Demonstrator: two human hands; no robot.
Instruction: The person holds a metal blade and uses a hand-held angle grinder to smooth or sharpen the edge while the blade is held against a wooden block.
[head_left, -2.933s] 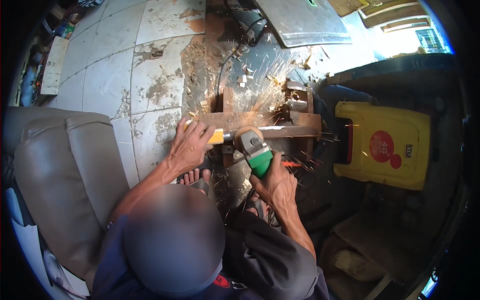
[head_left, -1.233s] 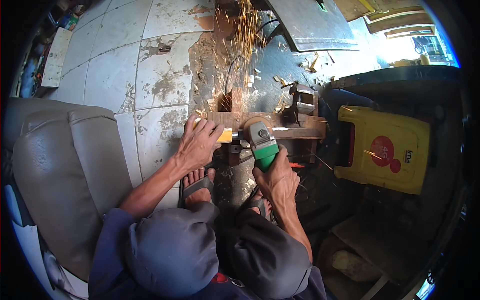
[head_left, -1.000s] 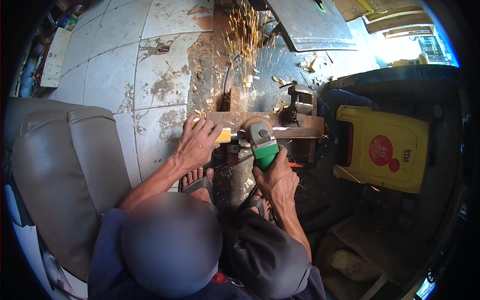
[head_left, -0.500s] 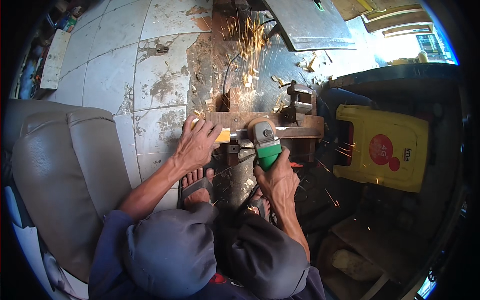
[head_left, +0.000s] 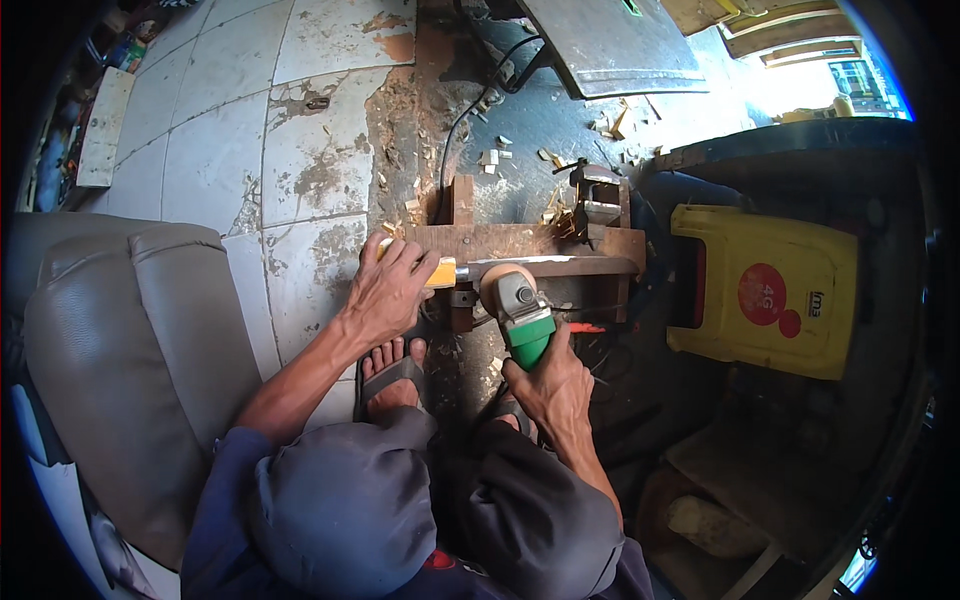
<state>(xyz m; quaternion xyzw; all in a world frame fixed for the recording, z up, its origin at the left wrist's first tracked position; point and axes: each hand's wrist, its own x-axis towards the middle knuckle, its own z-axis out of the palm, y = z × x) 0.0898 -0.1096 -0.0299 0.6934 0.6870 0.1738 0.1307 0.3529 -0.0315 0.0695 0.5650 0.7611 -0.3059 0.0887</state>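
Grinder (head_left: 524, 315): dull metal head (head_left: 519, 296); smooth green housing (head_left: 530, 341), apparently plastic. Blade (head_left: 585, 266): dark metal, bright along its upper edge. Yellow handle (head_left: 443, 273): smooth, material undetermined. Stand (head_left: 505, 241): rough, matt wood. Clamp (head_left: 597, 193): worn metal. Stool (head_left: 790, 345): smooth plastic. Seat (head_left: 120, 350): leather-like, low sheen. Tiles (head_left: 215, 160): chipped, abraded. Trousers (head_left: 345, 500): matt cloth.

Two hands (head_left: 387, 290), one angle grinder (head_left: 523, 318), one yellow handle (head_left: 441, 273); two sandals (head_left: 393, 374), one yellow stool (head_left: 728, 290)

The left forearm (head_left: 305, 375) slants forward and to the right; the left grip (head_left: 388, 292) is curled, with knuckles upward. The right forearm (head_left: 592, 462) slants forward and to the left; the right grip (head_left: 553, 385) is likewise curled.
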